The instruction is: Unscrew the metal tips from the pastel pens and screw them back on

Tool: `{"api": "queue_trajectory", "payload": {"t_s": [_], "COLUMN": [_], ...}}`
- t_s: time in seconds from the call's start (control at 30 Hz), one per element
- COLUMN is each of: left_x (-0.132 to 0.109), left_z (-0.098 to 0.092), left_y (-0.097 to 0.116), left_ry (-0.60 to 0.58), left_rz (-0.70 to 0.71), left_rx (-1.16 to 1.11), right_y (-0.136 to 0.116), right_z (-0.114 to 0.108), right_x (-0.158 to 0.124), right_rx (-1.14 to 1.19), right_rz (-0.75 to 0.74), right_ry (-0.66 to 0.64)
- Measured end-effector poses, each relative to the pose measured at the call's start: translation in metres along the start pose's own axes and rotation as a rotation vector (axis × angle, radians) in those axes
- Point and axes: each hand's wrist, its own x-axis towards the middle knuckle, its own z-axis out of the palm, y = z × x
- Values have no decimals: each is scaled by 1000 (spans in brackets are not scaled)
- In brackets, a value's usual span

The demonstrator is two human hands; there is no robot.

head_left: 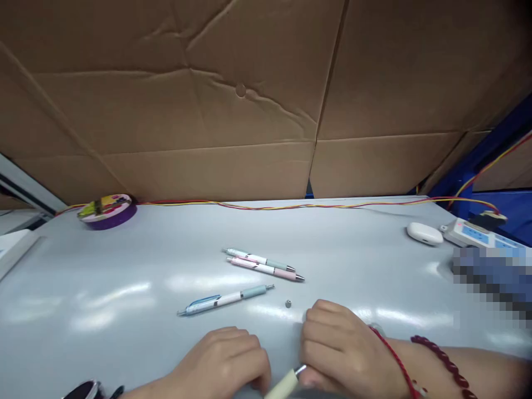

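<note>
At the bottom edge, a pen with a pale cream grip (283, 386) points up and right, its rear part cut off by the frame. My right hand (341, 346) is closed, thumb and fingers at the pen's metal front end. My left hand (230, 360) is curled shut against the pen's cream part, its fingertips mostly hidden. Just beyond the hands lies a small grey metal cone, like a pen tip (288, 303). A blue-and-white pen (226, 300) rests left of it. Farther back, a pink-and-white pen (266, 269) and a green-and-white pen (260, 259) lie side by side.
A purple round tin (110, 216) stands at the back left. At the right are a white earbud case (424, 233), a power strip (477, 235) and a blurred-out object (494, 277). Red and yellow wires (266, 208) run along the back edge below a cardboard wall (208, 122).
</note>
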Motion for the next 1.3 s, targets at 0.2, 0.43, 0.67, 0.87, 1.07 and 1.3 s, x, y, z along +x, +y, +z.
{"api": "queue_trajectory", "payload": {"t_s": [0.2,0.43,0.67,0.87,1.07,1.3], "left_x": [4,5,4,8,7,10], "left_z": [-14,-14,-16,-19,-18,-21], "left_y": [0,-3,-6,-6,-8,-7], "left_ry": [-199,-231,-211,-237,-233,-258], "left_rz": [-164,-183,-296,-282,-282,-297], "left_rx": [-38,-105,-168,-201,-252,-291], "right_y": [12,11,12,17,18,18], "right_z": [-2,0,-1,-4,-2,-3], "right_x": [-1,-2,-1,-2,-4,-3], "right_rx": [126,88,93,167,173,123], "right_rz": [61,58,77,105,99,65], "right_ry": [41,-54,35,-48,-26,4]}}
